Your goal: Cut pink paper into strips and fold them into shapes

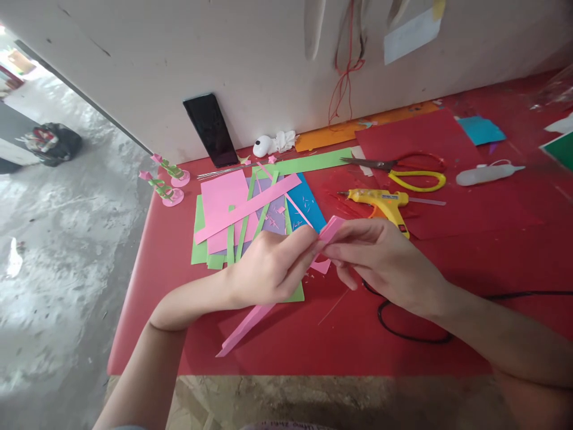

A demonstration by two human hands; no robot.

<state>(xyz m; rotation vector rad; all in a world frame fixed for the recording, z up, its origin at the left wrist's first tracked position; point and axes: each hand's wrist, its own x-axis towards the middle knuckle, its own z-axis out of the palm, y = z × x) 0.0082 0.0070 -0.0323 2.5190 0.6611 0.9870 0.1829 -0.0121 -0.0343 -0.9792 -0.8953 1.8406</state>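
Note:
Both my hands meet above the red table (pixel 277 346), pinching one long pink paper strip (pixel 244 327). My left hand (pixel 268 269) has its fingers closed on the strip, whose free end trails down toward the table's front edge. My right hand (pixel 385 260) pinches the folded upper end of the strip near its fingertips. Just behind my hands lies a pile of pink, green, purple and blue paper sheets and strips (pixel 250 215).
A yellow glue gun (pixel 380 203) lies right behind my right hand, its black cord (pixel 403 331) looping under my wrist. Scissors with red and yellow handles (pixel 403 170), a white glue bottle (pixel 486 174), a black phone (pixel 211 129) against the wall, two small paper flowers (pixel 168 182) at the left edge.

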